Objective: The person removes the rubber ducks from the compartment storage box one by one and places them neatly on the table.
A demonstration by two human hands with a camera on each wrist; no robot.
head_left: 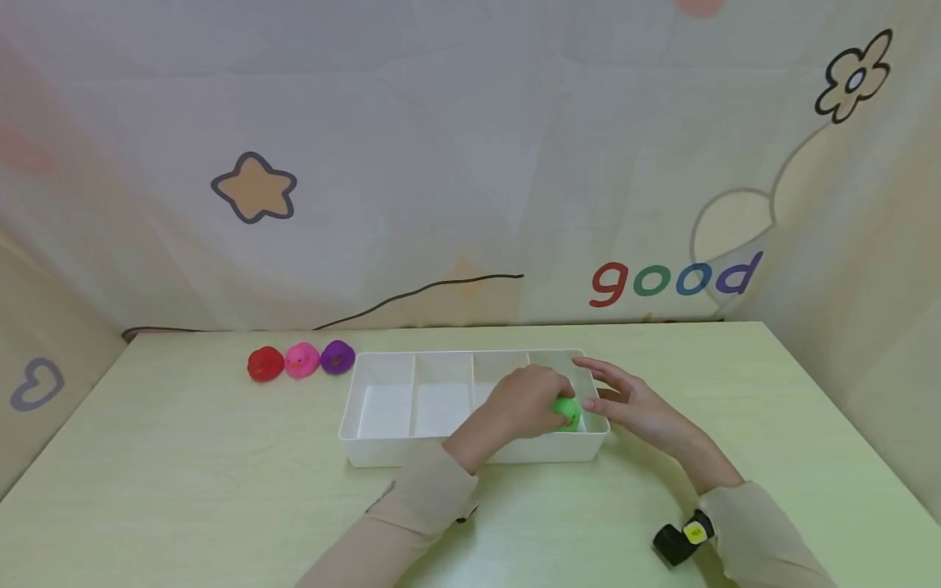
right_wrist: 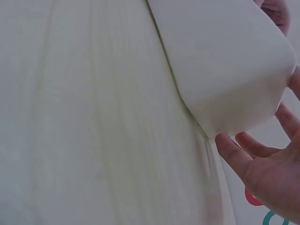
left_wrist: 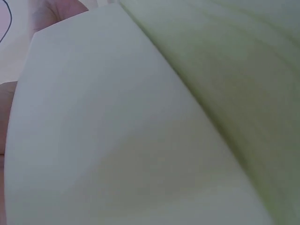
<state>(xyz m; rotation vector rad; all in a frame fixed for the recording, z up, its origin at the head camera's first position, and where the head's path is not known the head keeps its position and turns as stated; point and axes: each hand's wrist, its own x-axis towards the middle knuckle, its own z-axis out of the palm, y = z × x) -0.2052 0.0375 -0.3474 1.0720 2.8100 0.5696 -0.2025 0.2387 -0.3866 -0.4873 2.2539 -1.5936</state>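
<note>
A white box (head_left: pixel 412 452) split into several compartments sits at the middle of the table. My left hand (head_left: pixel 524 402) reaches over its front wall and grips a green rubber duck (head_left: pixel 568 413) inside the rightmost compartment; the fingers partly cover it. At the box's right end is my right hand (head_left: pixel 650 415), its fingers loosely spread around the rim. The right wrist view shows those fingers (right_wrist: pixel 234 154) close along the box's end wall. In the left wrist view the box's front wall (left_wrist: pixel 93 117) hides most of the left hand.
A red duck (head_left: pixel 265 364), a pink duck (head_left: pixel 301 360) and a purple duck (head_left: pixel 337 358) stand in a row at the back left, the purple one beside the box's corner. Behind the table (head_left: pixel 184 457) hangs a printed cloth (head_left: pixel 412 180).
</note>
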